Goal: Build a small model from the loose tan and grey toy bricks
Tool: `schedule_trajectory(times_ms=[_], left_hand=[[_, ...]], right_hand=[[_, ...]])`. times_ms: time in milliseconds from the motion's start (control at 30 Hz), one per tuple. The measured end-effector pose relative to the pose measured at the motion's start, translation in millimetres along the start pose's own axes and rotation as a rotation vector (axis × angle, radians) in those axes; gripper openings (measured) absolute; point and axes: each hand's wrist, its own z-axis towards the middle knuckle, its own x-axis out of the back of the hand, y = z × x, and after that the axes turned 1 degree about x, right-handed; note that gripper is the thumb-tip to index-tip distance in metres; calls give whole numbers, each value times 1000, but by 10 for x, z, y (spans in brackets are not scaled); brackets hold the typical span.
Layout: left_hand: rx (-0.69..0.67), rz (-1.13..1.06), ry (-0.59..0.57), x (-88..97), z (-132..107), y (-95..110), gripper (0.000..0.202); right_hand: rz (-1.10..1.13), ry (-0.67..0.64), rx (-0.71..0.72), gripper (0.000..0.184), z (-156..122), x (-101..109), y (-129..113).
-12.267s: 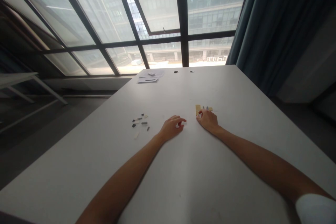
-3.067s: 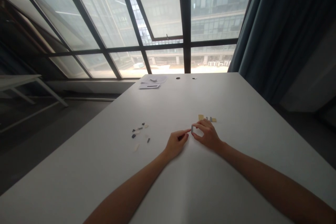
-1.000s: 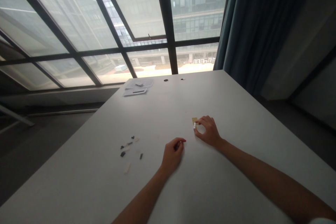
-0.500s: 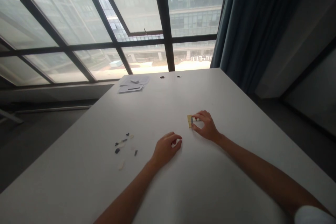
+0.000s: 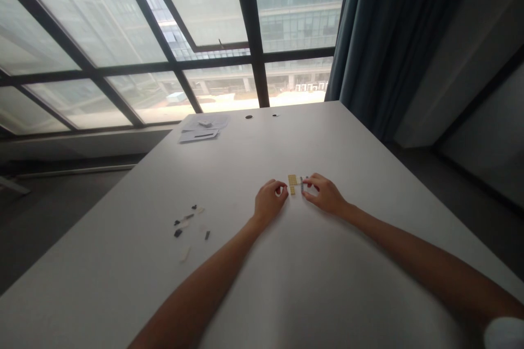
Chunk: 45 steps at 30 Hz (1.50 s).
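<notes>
A small yellow piece with rows of studs (image 5: 292, 179), like a building-brick plate, lies on the white table (image 5: 254, 161) between my hands. My left hand (image 5: 269, 199) rests at its left side with thumb and forefinger pinched together; whatever is in that pinch is hidden. Between the thumb and forefinger of my right hand (image 5: 323, 193) is a narrow grey strip (image 5: 302, 185), standing just right of the yellow piece. Pale bits show behind it, partly covered by the right fingers.
Several small loose pieces, dark and pale, are scattered to the left, among them a dark one (image 5: 178, 233) and a grey bar (image 5: 207, 235). Papers (image 5: 199, 135) lie at the far left corner. A blue curtain (image 5: 368, 65) hangs beyond the table's right side.
My left hand has moved forward and right, up to the yellow piece. The grey strip in my right hand is now slightly apart from the yellow piece, and more of that piece shows.
</notes>
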Motion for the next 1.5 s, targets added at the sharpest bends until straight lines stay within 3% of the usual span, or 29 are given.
schedule_trajectory(times_ms=[200, 433, 600, 833, 1133, 1500], left_hand=[[93, -48, 11, -130, -44, -130, 23], [60, -104, -26, -148, -50, -176, 23], [75, -105, -41, -143, -46, -173, 23], [101, -111, -34, -125, -32, -135, 23], [122, -128, -38, -139, -32, -175, 23], [138, -102, -58, -108, -33, -120, 23]], right_hand=[[-140, -106, -49, 24, -53, -248, 4], [-239, -175, -62, 16, -74, -271, -59], [-229, -126, -96, 4, -100, -293, -53], [-228, -74, -130, 5, -103, -357, -55], [-258, -181, -245, 16, -65, -277, -197], [-260, -176, -250, 20, -59, -291, -196]])
